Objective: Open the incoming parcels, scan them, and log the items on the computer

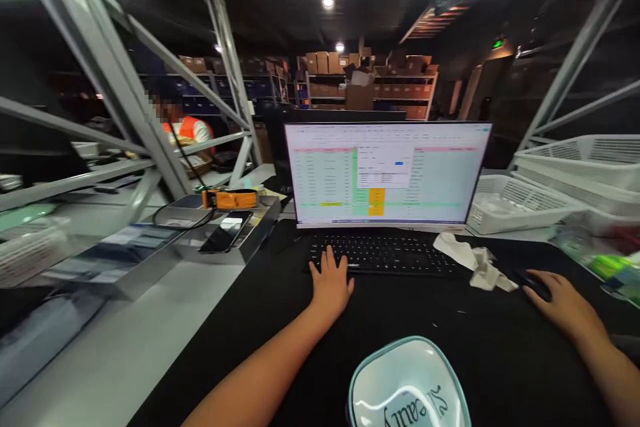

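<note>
My left hand point(331, 283) rests on the left end of the black keyboard point(390, 253), its fingers spread over the keys. On the right, my right hand point(563, 300) is curved over a black computer mouse point(536, 285) on the dark desk mat point(420, 310). Behind the keyboard stands a monitor point(325, 173) showing a coloured spreadsheet with a small dialog window. Crumpled white tissue point(470, 259) lies between the keyboard and the mouse. Close to me at the bottom is a pale, teal-rimmed case point(400, 373) with lettering on it.
White plastic baskets point(530, 203) stand at the right. To the left, a grey tray point(250, 243) holds a phone point(225, 232) near an orange object point(235, 199). Metal frame beams point(115, 73) rise at the left. A person in an orange vest point(189, 128) is beyond them.
</note>
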The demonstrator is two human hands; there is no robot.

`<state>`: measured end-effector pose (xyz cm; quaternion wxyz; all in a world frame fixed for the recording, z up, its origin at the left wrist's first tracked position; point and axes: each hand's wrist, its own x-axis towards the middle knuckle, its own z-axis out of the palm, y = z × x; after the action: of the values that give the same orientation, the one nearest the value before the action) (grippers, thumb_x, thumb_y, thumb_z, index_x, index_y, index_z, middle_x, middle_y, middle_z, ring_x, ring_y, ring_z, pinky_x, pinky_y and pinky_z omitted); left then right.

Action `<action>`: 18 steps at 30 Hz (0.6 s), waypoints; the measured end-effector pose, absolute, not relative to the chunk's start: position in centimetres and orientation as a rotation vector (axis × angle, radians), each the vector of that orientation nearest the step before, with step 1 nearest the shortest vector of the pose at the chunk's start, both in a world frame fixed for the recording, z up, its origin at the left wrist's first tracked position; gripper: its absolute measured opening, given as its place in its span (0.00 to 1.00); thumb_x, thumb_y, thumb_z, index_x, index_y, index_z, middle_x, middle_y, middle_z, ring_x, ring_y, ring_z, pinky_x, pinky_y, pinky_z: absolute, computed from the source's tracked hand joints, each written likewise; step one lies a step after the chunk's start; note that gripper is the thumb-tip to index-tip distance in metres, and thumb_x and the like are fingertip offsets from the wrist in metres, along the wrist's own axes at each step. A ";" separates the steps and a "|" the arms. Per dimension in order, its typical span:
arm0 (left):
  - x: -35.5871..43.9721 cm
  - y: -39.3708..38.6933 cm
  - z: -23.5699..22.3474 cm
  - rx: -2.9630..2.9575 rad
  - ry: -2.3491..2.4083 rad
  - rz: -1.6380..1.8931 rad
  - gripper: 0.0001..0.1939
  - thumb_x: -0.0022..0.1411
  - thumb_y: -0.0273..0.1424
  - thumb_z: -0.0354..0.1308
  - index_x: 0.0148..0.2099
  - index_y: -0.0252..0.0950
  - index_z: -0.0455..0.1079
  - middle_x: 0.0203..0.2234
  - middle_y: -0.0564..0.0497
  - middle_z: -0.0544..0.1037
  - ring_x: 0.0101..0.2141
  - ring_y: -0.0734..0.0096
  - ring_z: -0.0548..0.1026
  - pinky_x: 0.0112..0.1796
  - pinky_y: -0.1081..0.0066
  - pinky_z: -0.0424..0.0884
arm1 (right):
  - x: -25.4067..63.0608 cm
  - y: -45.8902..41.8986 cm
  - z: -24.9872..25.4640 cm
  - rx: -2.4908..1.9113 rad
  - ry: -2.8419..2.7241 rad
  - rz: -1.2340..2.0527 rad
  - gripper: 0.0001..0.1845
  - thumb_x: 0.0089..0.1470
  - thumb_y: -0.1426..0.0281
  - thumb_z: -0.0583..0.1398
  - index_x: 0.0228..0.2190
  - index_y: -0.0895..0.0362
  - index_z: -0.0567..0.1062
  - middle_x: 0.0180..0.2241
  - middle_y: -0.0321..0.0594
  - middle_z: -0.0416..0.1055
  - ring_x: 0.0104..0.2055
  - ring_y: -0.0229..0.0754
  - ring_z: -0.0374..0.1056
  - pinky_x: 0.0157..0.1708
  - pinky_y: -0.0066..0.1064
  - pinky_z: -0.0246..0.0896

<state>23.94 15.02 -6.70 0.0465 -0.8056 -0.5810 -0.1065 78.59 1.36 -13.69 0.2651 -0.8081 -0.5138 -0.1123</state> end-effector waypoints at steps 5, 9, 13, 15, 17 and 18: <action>23.8 14.9 -6.6 -2.485 -1.810 -0.330 0.31 0.65 0.38 0.59 0.67 0.37 0.63 0.71 0.29 0.50 0.68 0.40 0.56 0.62 0.34 0.52 | 81.2 2.3 -15.5 -2.064 -1.425 -0.302 0.28 0.48 0.44 0.53 0.44 0.45 0.72 0.46 0.52 0.73 0.55 0.63 0.68 0.57 0.49 0.61; 23.8 14.8 -6.6 -2.503 -1.800 -0.351 0.31 0.65 0.39 0.59 0.67 0.37 0.62 0.71 0.29 0.50 0.68 0.40 0.55 0.62 0.33 0.51 | 82.7 2.5 -16.2 -2.055 -1.413 -0.297 0.28 0.43 0.43 0.55 0.42 0.43 0.75 0.44 0.51 0.74 0.54 0.66 0.68 0.55 0.54 0.61; 23.7 14.9 -6.9 -2.513 -1.790 -0.377 0.31 0.64 0.40 0.59 0.67 0.36 0.63 0.71 0.28 0.50 0.68 0.39 0.55 0.62 0.32 0.51 | 82.7 2.6 -16.0 -2.016 -1.411 -0.287 0.24 0.40 0.45 0.58 0.38 0.38 0.77 0.42 0.50 0.74 0.52 0.68 0.68 0.52 0.55 0.61; 23.8 14.9 -7.0 -2.514 -1.796 -0.396 0.31 0.64 0.39 0.60 0.67 0.36 0.63 0.71 0.28 0.50 0.68 0.38 0.55 0.62 0.32 0.51 | 82.6 2.6 -16.0 -1.981 -1.415 -0.285 0.20 0.41 0.46 0.59 0.37 0.35 0.77 0.41 0.50 0.74 0.51 0.67 0.68 0.51 0.55 0.61; 23.8 15.0 -7.1 -2.516 -1.805 -0.408 0.31 0.64 0.39 0.60 0.66 0.36 0.63 0.71 0.28 0.50 0.68 0.38 0.55 0.62 0.32 0.51 | 82.7 2.6 -16.3 -1.959 -1.444 -0.310 0.18 0.43 0.47 0.59 0.38 0.33 0.76 0.42 0.52 0.73 0.51 0.66 0.69 0.51 0.54 0.61; 23.8 15.0 -7.1 -2.518 -1.810 -0.408 0.31 0.64 0.39 0.60 0.66 0.36 0.63 0.71 0.29 0.50 0.68 0.38 0.55 0.62 0.32 0.50 | 83.0 2.6 -16.6 -1.970 -1.466 -0.337 0.18 0.44 0.48 0.58 0.40 0.31 0.76 0.42 0.52 0.73 0.51 0.64 0.69 0.51 0.53 0.61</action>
<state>23.80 14.99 -7.10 0.0069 -0.8051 -0.5786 -0.1305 83.05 2.64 -16.59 0.3256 -0.7516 -0.5591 -0.1286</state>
